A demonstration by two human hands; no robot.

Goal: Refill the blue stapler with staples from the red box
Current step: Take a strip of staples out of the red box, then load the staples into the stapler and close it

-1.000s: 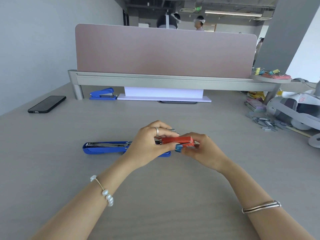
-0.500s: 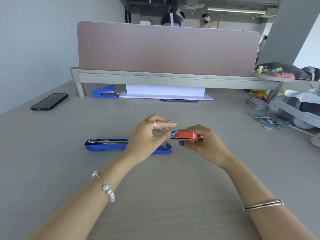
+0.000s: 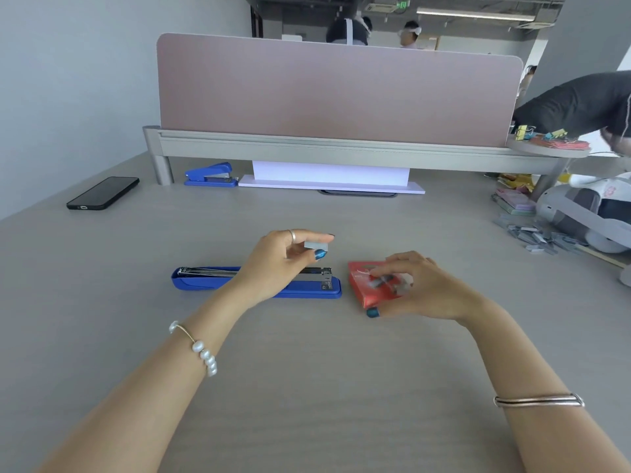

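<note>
The blue stapler (image 3: 205, 279) lies flat and opened out on the desk, its metal staple channel facing up. My left hand (image 3: 280, 261) hovers just above its right half, pinching a small grey strip of staples (image 3: 316, 246) between thumb and fingers. To the right, the red box (image 3: 363, 285) rests low at the desk surface, held by my right hand (image 3: 416, 288), whose fingers lie over its top and thumb at its near edge. The box looks blurred.
A second blue stapler (image 3: 210, 175) and a white paper stack (image 3: 327, 179) sit by the pink divider (image 3: 334, 90). A black phone (image 3: 102, 193) lies far left. Loose staple strips (image 3: 536, 233), a grey headset (image 3: 587, 209) and binder clips (image 3: 546, 138) crowd the right side.
My hands have drawn apart. The left hand pulled a staple strip out of the box and lifted it over the stapler; the right hand lowered the red box to the desk on the right.
</note>
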